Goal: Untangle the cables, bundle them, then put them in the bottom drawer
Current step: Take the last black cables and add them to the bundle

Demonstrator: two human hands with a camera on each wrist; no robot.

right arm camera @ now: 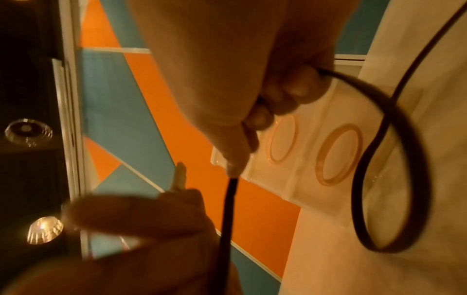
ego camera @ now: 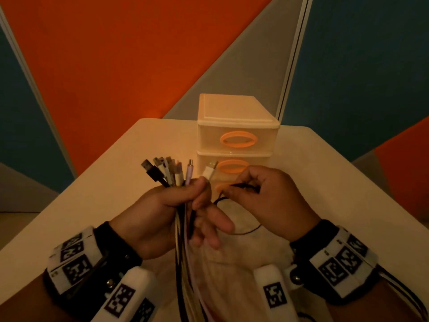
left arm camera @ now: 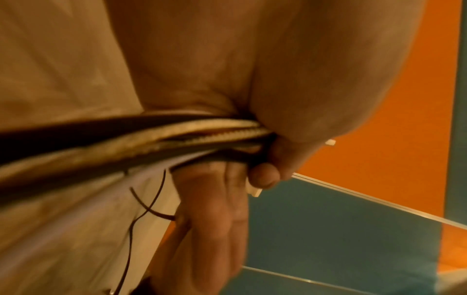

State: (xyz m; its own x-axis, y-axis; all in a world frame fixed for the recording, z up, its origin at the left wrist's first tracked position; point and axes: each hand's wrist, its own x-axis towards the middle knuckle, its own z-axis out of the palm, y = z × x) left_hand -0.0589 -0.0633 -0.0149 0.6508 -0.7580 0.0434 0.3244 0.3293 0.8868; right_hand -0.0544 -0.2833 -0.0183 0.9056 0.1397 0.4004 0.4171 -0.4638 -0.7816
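Cables (ego camera: 173, 175) stand bunched in my left hand (ego camera: 162, 212), fist clamped round them, plugs up; their lower lengths run out of frame. My right hand (ego camera: 267, 196) pinches a thin black cable (ego camera: 234, 185), its far end hidden. Both hands partly hide the bottom drawer (ego camera: 219, 185) of the closed drawer unit (ego camera: 236, 126) on the pale table (ego camera: 104, 182), before orange and teal wall panels (ego camera: 130, 61).

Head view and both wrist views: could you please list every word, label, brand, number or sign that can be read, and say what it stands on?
No words, brands or numbers can be read in any view.
Wrist bands: black-and-white square code markers, patterns only; tiny marks beside them too small to read.
Drawer unit: plain, no label.
Cable plugs: no legible marking.
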